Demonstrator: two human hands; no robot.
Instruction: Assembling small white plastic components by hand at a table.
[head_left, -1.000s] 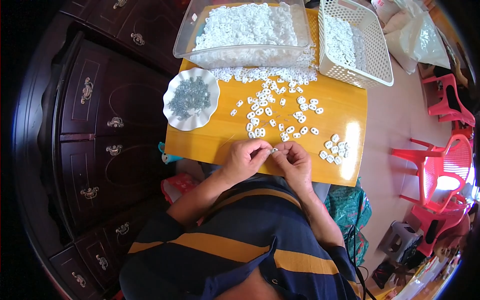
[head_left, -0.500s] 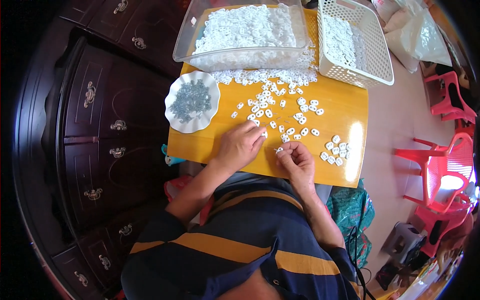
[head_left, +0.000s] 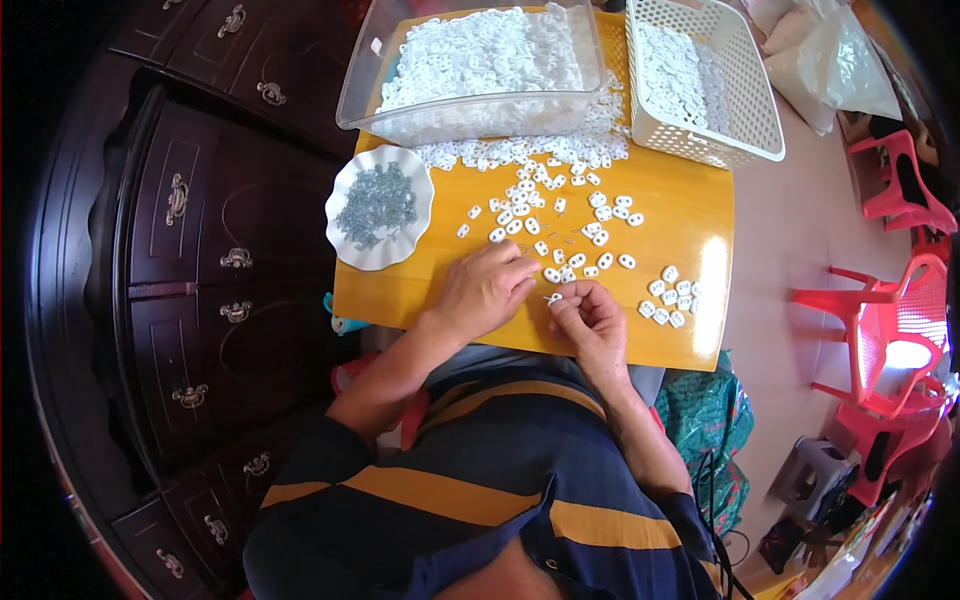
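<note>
From the head camera, a yellow wooden table (head_left: pixel 690 210) stands against a dark wooden cabinet (head_left: pixel 200 250), with red plastic chairs (head_left: pixel 880 320) on the floor to the right. On the table sit a clear tub (head_left: pixel 470 110) and a white basket (head_left: pixel 700 130), both holding small white pieces, and a scalloped white plate (head_left: pixel 378 207) of grey metal bits. The right hand (head_left: pixel 592 322) pinches one small white piece (head_left: pixel 553 298) between its fingertips near the table's front edge. The left hand (head_left: pixel 485 290) lies just beside it, fingers curled loosely over the scattered white pieces (head_left: pixel 560 215).
</note>
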